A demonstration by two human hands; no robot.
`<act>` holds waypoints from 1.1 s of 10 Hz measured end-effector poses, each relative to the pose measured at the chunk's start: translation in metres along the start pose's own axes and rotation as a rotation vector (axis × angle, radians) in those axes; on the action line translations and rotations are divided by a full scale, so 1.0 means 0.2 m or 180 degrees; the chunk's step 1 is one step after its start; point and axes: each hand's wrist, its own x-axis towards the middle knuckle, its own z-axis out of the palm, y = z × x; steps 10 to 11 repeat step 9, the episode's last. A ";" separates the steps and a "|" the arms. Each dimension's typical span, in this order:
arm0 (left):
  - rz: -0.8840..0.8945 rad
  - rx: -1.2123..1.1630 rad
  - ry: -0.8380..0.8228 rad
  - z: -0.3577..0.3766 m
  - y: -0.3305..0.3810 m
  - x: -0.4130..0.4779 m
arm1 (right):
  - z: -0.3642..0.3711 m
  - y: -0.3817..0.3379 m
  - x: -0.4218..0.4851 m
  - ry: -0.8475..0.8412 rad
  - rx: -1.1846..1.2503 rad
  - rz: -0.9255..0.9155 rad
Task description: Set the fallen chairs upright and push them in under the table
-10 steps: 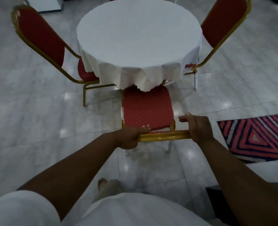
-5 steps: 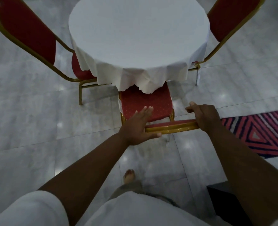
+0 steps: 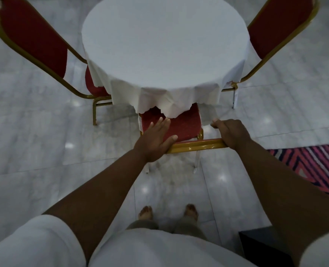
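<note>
Under the round white-clothed bench (image 3: 165, 45), the red-cushioned gold-framed chair (image 3: 179, 126) now sits farther in; left hand (image 3: 154, 139) has let go, spread flat, right hand (image 3: 231, 132) stays clenched on its top rail, so pushing seems nearly done.

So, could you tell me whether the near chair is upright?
Upright: near chair has its seat level, partly under the tablecloth.

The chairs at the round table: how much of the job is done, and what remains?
Done: all three visible chairs stand upright; the left chair and right chair have their seats under the tablecloth.
In hand: the near chair is partly under; right hand grips its top rail, left hand rests open.
Left: perhaps a final push.
</note>
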 end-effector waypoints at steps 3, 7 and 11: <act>-0.0312 -0.0112 -0.0105 -0.01 0.07 -0.03 | 0.00 0.04 -0.03 -0.0071 0.0077 0.0191; -0.1089 -0.0301 -0.0853 -0.05 0.09 0.01 | -0.07 0.04 -0.04 -0.0328 0.0840 0.0172; -0.0604 -0.0183 -0.1059 -0.15 0.18 0.31 | -0.14 0.09 -0.01 -0.0043 0.1168 0.0568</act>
